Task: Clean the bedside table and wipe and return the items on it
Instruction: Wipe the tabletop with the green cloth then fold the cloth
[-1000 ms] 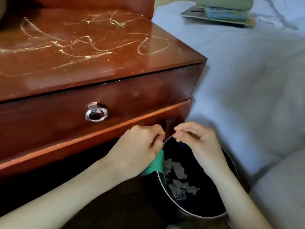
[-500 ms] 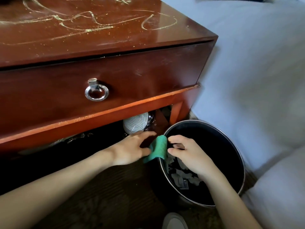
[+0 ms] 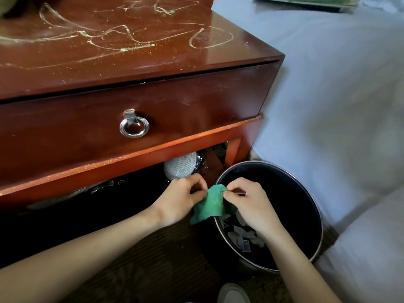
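A dark red wooden bedside table [image 3: 140, 68] fills the upper left; pale dusty streaks run across its glossy top. Below it, over the rim of a black waste bin [image 3: 314, 206], a small green cloth [image 3: 211, 205] hangs between my hands. My left hand [image 3: 181, 197] pinches the cloth's left edge. My right hand [image 3: 247, 204] pinches its right edge, above the bin's opening. Scraps of paper lie at the bottom of the bin.
The table's drawer has a silver ring pull [image 3: 134, 125]. A white shoe sole [image 3: 180, 165] and dark clutter sit in the space under the table. A bed with a white sheet [image 3: 338, 95] stands to the right, books [image 3: 306, 1] on it at the far edge.
The view first dropped toward the bin, then rose a little. My hands stayed at the bin's rim; the cloth, bunched in my left hand before, now hangs between both.
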`<state>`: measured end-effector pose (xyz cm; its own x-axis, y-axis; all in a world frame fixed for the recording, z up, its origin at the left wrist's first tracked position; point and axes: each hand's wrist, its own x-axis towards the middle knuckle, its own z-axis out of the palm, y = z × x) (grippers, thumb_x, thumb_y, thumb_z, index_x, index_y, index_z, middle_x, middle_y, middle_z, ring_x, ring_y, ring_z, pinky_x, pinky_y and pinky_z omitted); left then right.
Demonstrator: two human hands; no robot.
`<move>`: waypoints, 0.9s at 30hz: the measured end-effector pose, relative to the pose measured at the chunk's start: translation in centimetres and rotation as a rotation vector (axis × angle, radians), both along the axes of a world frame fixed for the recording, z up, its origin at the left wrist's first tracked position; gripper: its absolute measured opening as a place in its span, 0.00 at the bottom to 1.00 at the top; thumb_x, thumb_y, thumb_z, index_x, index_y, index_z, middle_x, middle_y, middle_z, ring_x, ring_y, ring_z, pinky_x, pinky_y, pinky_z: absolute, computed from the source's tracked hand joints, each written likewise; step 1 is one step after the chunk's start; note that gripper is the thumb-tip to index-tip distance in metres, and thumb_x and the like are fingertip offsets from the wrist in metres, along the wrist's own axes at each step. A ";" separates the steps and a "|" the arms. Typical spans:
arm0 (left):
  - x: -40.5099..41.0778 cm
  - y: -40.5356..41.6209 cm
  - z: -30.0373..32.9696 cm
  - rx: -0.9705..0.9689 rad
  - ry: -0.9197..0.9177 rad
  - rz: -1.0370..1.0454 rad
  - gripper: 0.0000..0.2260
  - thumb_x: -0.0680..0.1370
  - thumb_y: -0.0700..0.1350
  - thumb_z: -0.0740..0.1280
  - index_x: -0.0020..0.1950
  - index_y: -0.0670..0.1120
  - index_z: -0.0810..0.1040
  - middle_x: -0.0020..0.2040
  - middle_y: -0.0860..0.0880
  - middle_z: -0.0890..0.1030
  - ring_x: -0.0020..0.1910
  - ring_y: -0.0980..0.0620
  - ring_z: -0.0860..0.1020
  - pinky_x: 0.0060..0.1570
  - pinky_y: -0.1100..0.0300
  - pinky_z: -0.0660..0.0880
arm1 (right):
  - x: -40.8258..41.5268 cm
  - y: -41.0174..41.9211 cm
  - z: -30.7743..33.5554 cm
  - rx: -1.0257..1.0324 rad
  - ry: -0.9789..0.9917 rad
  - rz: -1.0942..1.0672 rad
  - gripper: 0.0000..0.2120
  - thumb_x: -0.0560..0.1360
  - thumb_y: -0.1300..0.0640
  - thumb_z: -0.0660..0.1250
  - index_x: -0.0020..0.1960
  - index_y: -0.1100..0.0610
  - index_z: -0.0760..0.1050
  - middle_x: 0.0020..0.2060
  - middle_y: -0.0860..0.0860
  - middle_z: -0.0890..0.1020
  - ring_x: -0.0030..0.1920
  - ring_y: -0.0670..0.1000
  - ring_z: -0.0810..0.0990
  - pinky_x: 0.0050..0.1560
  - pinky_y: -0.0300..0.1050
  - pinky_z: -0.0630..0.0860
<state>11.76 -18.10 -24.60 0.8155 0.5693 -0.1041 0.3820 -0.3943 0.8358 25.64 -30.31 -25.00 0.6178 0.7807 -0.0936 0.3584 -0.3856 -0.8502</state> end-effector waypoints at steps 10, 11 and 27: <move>-0.1 -0.3 7.7 0.127 -0.439 -0.001 0.06 0.82 0.41 0.60 0.47 0.51 0.70 0.39 0.54 0.75 0.34 0.61 0.72 0.35 0.66 0.71 | -0.2 0.8 8.8 0.308 -0.120 0.055 0.07 0.74 0.64 0.68 0.45 0.53 0.82 0.40 0.44 0.83 0.44 0.42 0.80 0.47 0.35 0.72; 0.1 -0.4 8.7 0.120 -0.483 0.011 0.06 0.82 0.41 0.60 0.47 0.50 0.70 0.40 0.54 0.76 0.36 0.59 0.73 0.36 0.64 0.72 | -0.2 1.1 10.0 0.347 -0.098 0.049 0.07 0.74 0.65 0.68 0.43 0.54 0.82 0.38 0.45 0.84 0.42 0.43 0.81 0.46 0.36 0.73; -1.2 8.6 28.8 0.270 -0.579 0.138 0.10 0.81 0.45 0.61 0.43 0.50 0.79 0.37 0.52 0.80 0.37 0.56 0.76 0.42 0.53 0.75 | -1.5 11.5 27.8 0.771 0.281 0.155 0.06 0.67 0.55 0.72 0.33 0.52 0.77 0.33 0.55 0.79 0.38 0.52 0.78 0.46 0.50 0.73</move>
